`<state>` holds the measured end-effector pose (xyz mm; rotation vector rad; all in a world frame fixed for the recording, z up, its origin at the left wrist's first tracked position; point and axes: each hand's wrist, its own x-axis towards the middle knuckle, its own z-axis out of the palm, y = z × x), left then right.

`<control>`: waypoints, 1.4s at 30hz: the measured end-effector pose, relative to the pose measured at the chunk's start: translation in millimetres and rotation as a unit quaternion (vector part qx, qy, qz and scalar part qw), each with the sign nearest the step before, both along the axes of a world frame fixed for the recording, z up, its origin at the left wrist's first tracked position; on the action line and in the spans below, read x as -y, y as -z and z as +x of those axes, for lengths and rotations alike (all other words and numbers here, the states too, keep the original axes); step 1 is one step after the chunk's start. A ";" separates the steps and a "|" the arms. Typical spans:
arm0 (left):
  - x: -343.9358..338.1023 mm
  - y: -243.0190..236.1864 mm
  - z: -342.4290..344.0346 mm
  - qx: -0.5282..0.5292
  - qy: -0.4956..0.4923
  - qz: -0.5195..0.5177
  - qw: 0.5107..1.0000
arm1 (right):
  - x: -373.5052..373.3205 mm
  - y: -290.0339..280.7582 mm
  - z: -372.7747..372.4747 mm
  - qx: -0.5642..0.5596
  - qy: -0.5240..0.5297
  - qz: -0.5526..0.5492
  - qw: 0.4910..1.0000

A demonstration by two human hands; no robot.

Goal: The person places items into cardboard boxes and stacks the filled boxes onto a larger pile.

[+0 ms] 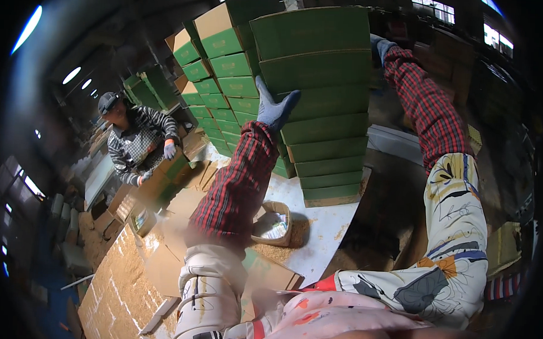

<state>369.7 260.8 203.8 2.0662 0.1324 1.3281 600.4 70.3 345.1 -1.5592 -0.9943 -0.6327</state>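
A tall stack of green cartons (325,99) rises in front of me, its upper cartons closest to me. My left hand (276,107), in a blue-grey glove, rests at the stack's left front corner with thumb and fingers spread wide. My right hand (381,48), gloved alike, is raised to the right side of the upper cartons. Its fingers are mostly hidden along that side, so their grip does not show. More green cartons with bare brown tops (233,63) stand in rows just left of the stack.
Below my left forearm, a cut-down carton (272,223) holds papers or packets on a pale, sawdust-strewn surface (329,231). Flat cardboard (163,267) lies to the left. Another person (142,138) in a cap and gloves handles an open carton there. A dark gap borders the stack's right.
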 end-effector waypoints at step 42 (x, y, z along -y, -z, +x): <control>356.3 350.4 -526.7 -0.624 -0.417 -0.235 0.618 | 14.7 464.2 -393.8 -0.348 -0.512 -0.483 0.620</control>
